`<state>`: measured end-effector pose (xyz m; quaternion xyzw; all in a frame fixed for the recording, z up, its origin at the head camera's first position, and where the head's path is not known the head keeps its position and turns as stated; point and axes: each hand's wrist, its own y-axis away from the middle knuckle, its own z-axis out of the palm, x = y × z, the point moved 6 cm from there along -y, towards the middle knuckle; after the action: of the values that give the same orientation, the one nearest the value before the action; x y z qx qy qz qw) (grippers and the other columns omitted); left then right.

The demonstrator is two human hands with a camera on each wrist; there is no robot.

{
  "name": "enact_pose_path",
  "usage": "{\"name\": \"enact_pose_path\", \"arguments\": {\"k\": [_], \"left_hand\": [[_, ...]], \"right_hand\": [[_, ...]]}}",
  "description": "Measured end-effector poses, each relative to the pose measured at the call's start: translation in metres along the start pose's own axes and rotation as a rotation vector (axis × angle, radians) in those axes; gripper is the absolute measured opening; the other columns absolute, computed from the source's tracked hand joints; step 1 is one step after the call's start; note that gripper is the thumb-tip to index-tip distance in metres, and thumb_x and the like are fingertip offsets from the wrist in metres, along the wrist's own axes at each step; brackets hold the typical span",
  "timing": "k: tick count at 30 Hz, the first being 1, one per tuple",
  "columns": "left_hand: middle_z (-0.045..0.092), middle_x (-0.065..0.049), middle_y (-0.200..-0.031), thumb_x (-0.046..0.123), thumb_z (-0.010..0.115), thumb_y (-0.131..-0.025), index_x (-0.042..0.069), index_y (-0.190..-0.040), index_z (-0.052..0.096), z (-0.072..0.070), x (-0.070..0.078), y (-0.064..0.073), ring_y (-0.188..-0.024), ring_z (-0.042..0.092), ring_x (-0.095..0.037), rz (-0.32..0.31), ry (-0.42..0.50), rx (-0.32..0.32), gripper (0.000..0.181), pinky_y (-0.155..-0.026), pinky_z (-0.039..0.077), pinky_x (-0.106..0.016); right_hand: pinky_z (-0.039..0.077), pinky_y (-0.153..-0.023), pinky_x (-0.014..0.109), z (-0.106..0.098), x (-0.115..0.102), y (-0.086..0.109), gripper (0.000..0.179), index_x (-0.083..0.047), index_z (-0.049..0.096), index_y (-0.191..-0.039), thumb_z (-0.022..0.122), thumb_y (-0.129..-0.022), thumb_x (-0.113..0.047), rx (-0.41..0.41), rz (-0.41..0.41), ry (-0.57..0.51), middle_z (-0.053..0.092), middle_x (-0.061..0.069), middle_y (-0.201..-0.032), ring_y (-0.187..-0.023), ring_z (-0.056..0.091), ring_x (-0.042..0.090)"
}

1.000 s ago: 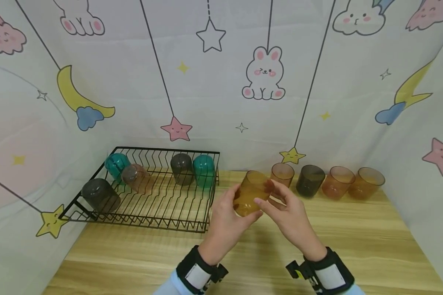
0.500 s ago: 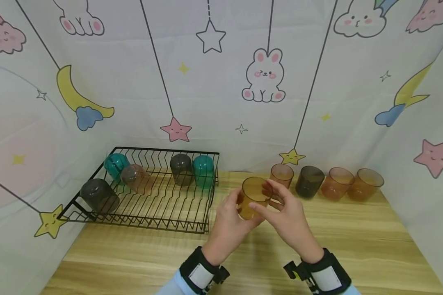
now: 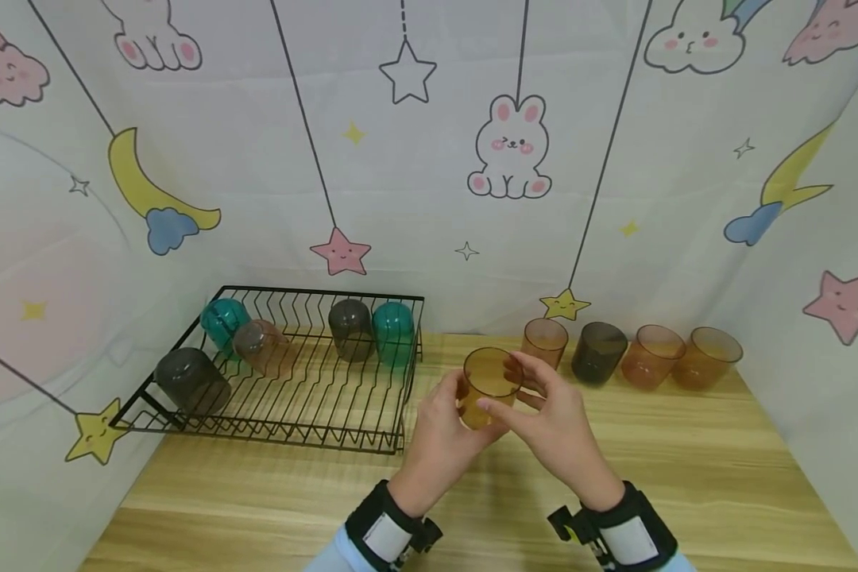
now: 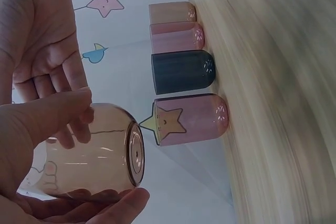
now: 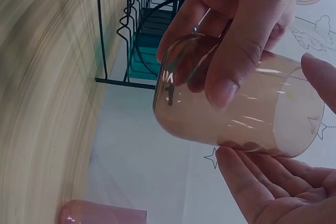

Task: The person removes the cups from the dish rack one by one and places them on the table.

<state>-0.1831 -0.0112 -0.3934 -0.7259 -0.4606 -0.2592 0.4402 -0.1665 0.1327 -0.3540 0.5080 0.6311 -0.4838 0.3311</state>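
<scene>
Both of my hands hold an amber tumbler (image 3: 492, 375) over the table, right of the rack. Its round mouth faces up toward me in the head view. My left hand (image 3: 439, 441) curls round the tumbler's left side, while my right hand (image 3: 561, 433) grips its right side with the thumb across the front. In the left wrist view the tumbler's base (image 4: 136, 153) hangs free of the fingers, above the tabletop. The right wrist view shows the see-through wall (image 5: 241, 116) between the fingers of both hands.
A black wire rack (image 3: 314, 437) on the left holds upside-down glasses, including a dark grey one (image 3: 193, 381) and a teal one (image 3: 395, 330). Along the back right stand upright tumblers: pink (image 3: 546, 342), grey (image 3: 599, 353), another pink (image 3: 653, 357) and amber (image 3: 708, 359). A printed cloth hangs behind.
The tumbler has come slightly down and tipped so that its mouth shows more toward me. Both hands moved with it, keeping their grip. Rack and other glasses stay put.
</scene>
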Motion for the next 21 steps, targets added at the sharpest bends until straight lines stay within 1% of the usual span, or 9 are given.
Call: {"name": "enact_pose_path", "arguments": {"k": [4,9,13,16,18,21], "left_hand": [[0.052,0.008,-0.103,0.054,0.074,-0.070,0.018,-0.116,0.048,-0.002,-0.002,0.001,-0.095,0.052,-0.009,-0.015,-0.041,-0.002,0.064,-0.072,0.048,-0.024],[0.052,0.009,-0.107,0.047,0.077,-0.070,0.018,-0.119,0.048,-0.006,-0.003,0.002,-0.098,0.051,-0.009,-0.038,-0.079,-0.025,0.064,-0.076,0.047,-0.025],[0.053,0.005,-0.115,0.040,0.078,-0.072,0.016,-0.127,0.047,-0.012,-0.002,0.002,-0.103,0.052,-0.014,-0.052,-0.118,-0.033,0.068,-0.079,0.047,-0.031],[0.051,-0.002,-0.125,0.038,0.077,-0.074,0.012,-0.133,0.045,-0.017,-0.001,0.002,-0.112,0.050,-0.019,-0.057,-0.159,-0.031,0.072,-0.086,0.045,-0.036],[0.050,-0.005,-0.129,0.038,0.076,-0.076,0.011,-0.134,0.044,-0.019,-0.001,0.003,-0.116,0.048,-0.019,-0.057,-0.186,-0.032,0.071,-0.089,0.043,-0.037],[0.050,-0.005,-0.130,0.036,0.074,-0.078,0.011,-0.133,0.046,-0.020,-0.001,0.006,-0.118,0.046,-0.018,-0.047,-0.216,-0.034,0.066,-0.091,0.042,-0.035]], "right_hand": [[0.049,-0.078,0.031,0.001,0.014,-0.002,0.071,-0.015,0.050,-0.129,0.079,-0.069,-0.039,0.008,-0.008,0.014,0.055,-0.003,-0.118,-0.107,0.054,0.016],[0.051,-0.073,0.031,0.004,0.018,-0.004,0.070,-0.016,0.052,-0.127,0.080,-0.068,-0.042,0.011,-0.008,0.022,0.056,-0.003,-0.115,-0.104,0.055,0.016],[0.050,-0.074,0.031,0.005,0.019,-0.010,0.072,-0.015,0.051,-0.128,0.080,-0.067,-0.042,0.016,-0.024,0.039,0.055,0.000,-0.118,-0.106,0.054,0.017],[0.050,-0.077,0.031,0.005,0.023,-0.017,0.075,-0.014,0.048,-0.130,0.079,-0.069,-0.043,0.030,-0.032,0.071,0.054,0.002,-0.122,-0.109,0.052,0.017],[0.049,-0.078,0.031,0.006,0.028,-0.022,0.077,-0.014,0.047,-0.132,0.078,-0.069,-0.046,0.046,-0.030,0.100,0.053,0.001,-0.124,-0.110,0.051,0.017],[0.048,-0.079,0.031,0.007,0.037,-0.031,0.079,-0.012,0.046,-0.133,0.077,-0.070,-0.048,0.077,-0.030,0.149,0.052,0.002,-0.125,-0.112,0.051,0.018]]}}
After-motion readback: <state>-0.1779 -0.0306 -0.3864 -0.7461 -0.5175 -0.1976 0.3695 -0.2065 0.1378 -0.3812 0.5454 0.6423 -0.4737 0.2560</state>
